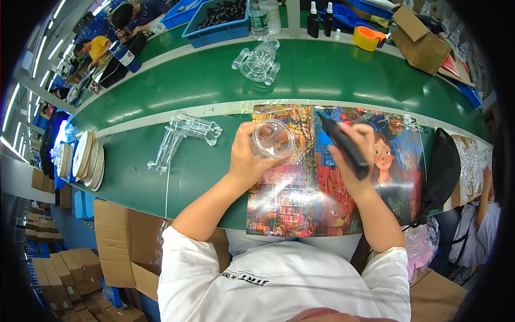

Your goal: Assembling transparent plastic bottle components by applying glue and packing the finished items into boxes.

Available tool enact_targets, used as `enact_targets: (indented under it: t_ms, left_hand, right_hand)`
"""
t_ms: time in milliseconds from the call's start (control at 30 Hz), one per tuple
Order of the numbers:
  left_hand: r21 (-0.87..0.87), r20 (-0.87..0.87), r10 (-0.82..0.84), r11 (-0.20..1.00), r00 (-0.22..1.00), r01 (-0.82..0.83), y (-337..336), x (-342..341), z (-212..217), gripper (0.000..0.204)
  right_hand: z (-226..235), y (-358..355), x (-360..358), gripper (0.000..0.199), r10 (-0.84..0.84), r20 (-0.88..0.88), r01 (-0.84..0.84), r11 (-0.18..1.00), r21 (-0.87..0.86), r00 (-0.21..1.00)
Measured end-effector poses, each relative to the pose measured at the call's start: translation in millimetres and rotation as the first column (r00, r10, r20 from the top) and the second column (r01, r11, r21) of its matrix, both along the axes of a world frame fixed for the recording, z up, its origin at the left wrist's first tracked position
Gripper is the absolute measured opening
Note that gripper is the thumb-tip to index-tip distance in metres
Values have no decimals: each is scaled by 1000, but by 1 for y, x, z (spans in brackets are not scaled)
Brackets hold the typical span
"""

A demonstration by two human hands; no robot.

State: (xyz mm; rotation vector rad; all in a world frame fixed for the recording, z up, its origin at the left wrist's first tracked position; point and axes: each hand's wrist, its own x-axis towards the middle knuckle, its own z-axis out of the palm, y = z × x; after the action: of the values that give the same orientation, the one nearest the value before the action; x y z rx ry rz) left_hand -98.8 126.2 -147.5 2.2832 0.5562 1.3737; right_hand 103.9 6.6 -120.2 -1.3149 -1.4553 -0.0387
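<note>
My left hand [248, 155] is closed round the side of a clear round plastic cup-like part [273, 138], its round rim turned up toward me. Gripped in my right hand [358, 153] is a thick black handheld tool [347, 148] with a slim tip at its far left end. A bit of red shows by my fingers; the tool's exact kind is unclear. The tip is to the right of the clear part and apart from it. Both hands are over a glossy mat [289, 214] printed with a colourful picture. Left of my left hand lies a clear plastic gun-shaped piece [182, 137].
Another clear plastic assembly [257, 61] lies on the green belt ahead. Beyond stand a blue bin [217, 29] of black parts, small black bottles [313, 21], orange tape [367, 38] and a cardboard box [421, 40]. Cord spools [88, 161] sit left; a black bag [442, 166] hangs right.
</note>
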Motion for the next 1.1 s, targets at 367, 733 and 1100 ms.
enact_targets:
  t_ms: [367, 733, 1100]
  left_hand:
    - [-97, -105, 32, 994, 994, -42, -4, -3, 38, 70]
    - [-4, -314, -392, 911, 865, 412, -22, 61, 71, 78]
    - [-466, -300, 420, 719, 857, -515, 269, 18, 30, 85]
  right_hand:
    - [-19, 9, -3, 61, 117, 451, 89, 908, -410, 885]
    - [-31, -4, -10, 63, 350, -419, -488, 824, -286, 838]
    - [-16, -1, 1, 55, 210, -580, -364, 917, -162, 787]
